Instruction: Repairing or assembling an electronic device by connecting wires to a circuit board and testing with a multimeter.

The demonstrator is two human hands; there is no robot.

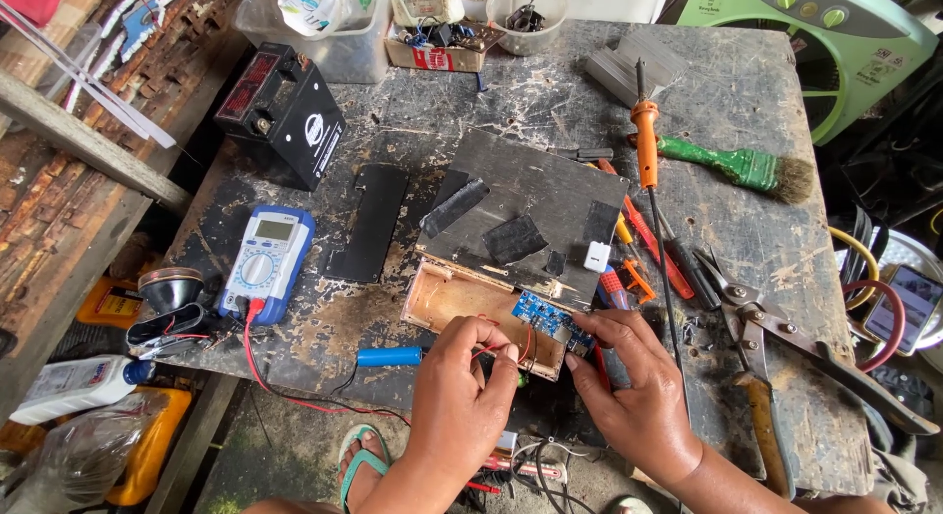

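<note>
A small blue circuit board with red wires lies at the front edge of an open wooden box topped by a dark board patched with black tape. My left hand pinches a thin red wire beside the circuit board. My right hand grips the board's right end with fingers curled around it. A blue cylindrical battery cell with a black lead lies just left of my left hand.
On the worn table are a blue multimeter with red lead, a black battery, an orange-handled soldering iron, a green-handled brush, tin snips, screwdrivers and parts tubs at the back. A green fan stands at the right.
</note>
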